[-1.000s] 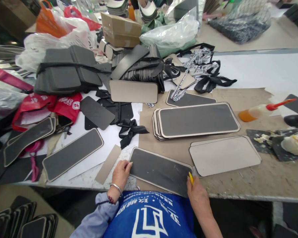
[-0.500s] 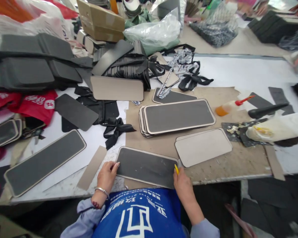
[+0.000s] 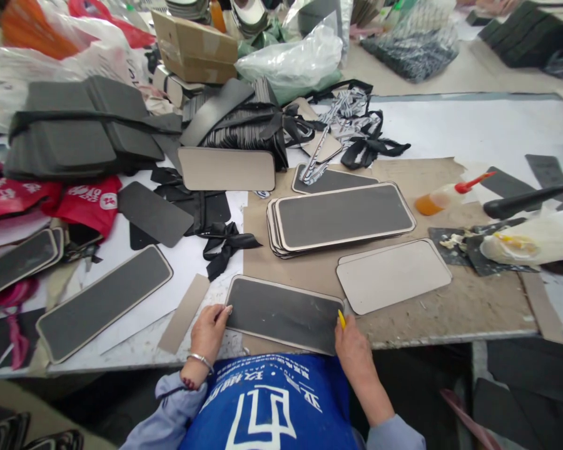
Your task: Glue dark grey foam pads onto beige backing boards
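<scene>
A dark grey panel with a beige rim (image 3: 284, 315) lies at the table's front edge, before the blue apron. My left hand (image 3: 209, 331) pinches its left end between thumb and fingers. At the right end, my right hand (image 3: 355, 347) is closed on a small yellow tool (image 3: 341, 319) and touches the panel's edge. Just beyond is a stack of similar rimmed panels (image 3: 342, 215). Two plain beige panels (image 3: 394, 276) overlap to the right of my right hand. Another rimmed panel (image 3: 106, 303) rests at the left.
An orange glue bottle (image 3: 434, 201) with a red nozzle, a black-handled tool (image 3: 520, 203) and a white glue-smeared container (image 3: 535, 240) are at the right. Black straps (image 3: 225, 244), grey pieces and a cardboard box (image 3: 194, 47) lie farther back. The table's front edge runs close to both hands.
The whole view has shifted, so the table things and both hands appear slightly farther right. Both hands keep their places at the ends of the panel.
</scene>
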`<state>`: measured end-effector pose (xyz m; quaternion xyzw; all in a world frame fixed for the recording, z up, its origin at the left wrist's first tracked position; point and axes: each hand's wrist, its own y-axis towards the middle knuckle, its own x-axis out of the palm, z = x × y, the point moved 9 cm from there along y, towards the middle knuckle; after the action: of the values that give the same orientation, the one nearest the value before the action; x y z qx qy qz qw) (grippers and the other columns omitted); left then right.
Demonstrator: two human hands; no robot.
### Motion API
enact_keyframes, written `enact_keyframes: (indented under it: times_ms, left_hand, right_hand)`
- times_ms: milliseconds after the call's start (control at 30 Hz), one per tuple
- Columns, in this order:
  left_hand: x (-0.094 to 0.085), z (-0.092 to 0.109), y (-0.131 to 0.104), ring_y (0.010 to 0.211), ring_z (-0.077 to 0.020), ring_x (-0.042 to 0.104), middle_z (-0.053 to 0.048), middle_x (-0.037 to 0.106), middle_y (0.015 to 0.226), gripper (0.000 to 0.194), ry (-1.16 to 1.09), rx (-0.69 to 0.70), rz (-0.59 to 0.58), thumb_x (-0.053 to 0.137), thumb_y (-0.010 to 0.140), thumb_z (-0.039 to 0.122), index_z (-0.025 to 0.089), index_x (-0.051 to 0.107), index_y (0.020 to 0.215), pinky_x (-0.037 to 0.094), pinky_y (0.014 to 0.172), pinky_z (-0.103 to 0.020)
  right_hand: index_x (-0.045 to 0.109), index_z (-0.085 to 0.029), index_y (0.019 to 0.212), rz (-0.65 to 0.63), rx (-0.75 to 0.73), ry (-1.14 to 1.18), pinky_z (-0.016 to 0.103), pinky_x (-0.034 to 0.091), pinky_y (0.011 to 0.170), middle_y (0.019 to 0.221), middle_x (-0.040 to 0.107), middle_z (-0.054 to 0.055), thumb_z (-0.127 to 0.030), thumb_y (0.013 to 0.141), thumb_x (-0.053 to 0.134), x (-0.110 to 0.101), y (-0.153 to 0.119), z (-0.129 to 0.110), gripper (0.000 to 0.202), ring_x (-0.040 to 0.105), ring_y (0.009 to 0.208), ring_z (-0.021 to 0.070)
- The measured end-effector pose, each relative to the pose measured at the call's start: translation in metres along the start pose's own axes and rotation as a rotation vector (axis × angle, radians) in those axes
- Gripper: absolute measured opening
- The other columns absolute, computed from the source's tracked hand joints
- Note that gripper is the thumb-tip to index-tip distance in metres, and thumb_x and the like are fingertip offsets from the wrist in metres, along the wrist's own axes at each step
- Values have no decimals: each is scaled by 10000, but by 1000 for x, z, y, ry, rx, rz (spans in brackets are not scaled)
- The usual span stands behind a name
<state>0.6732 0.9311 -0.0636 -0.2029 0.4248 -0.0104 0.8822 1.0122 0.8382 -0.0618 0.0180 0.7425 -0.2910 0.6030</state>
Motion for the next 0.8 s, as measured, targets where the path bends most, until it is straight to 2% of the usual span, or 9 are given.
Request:
enact_keyframes:
  times_ms: [167, 367, 600, 800]
  left_hand:
    - [-4, -10, -5, 786, -213, 550, -41, 608, 781, 365, -148, -38, 0, 490, 661, 553, 212, 619, 692, 414, 759, -340]
    - [-9, -12, -9, 886, -233, 569, -64, 648, 879, 373, -299, -64, 10, 545, 630, 562, 203, 634, 677, 416, 881, -364]
    - [-8, -9, -14, 1049, -283, 521, -128, 613, 1071, 387, -377, -126, -95, 580, 594, 570, 186, 612, 623, 330, 990, -415]
    - [-9, 9, -26, 1273, -293, 307, -127, 515, 1250, 325, -567, -153, -273, 599, 654, 511, 188, 584, 616, 188, 1064, -431]
  right_hand:
    - [510, -109, 837, 112, -55, -4, 265, 369, 423, 591, 580, 85, -226, 905, 255, 3, -3, 3, 289, 593, 498, 192]
    - [487, -133, 784, 269, -182, 68, 265, 387, 420, 578, 547, 80, -377, 930, 110, -3, -11, 3, 472, 559, 467, 172]
    - [457, -176, 758, 219, -196, 200, 265, 394, 403, 562, 520, 48, -473, 911, 95, -6, -12, 8, 493, 549, 452, 164]
    - [440, -192, 764, 213, -170, 229, 277, 392, 403, 527, 513, 31, -517, 896, 92, -9, -9, 10, 494, 546, 434, 172]
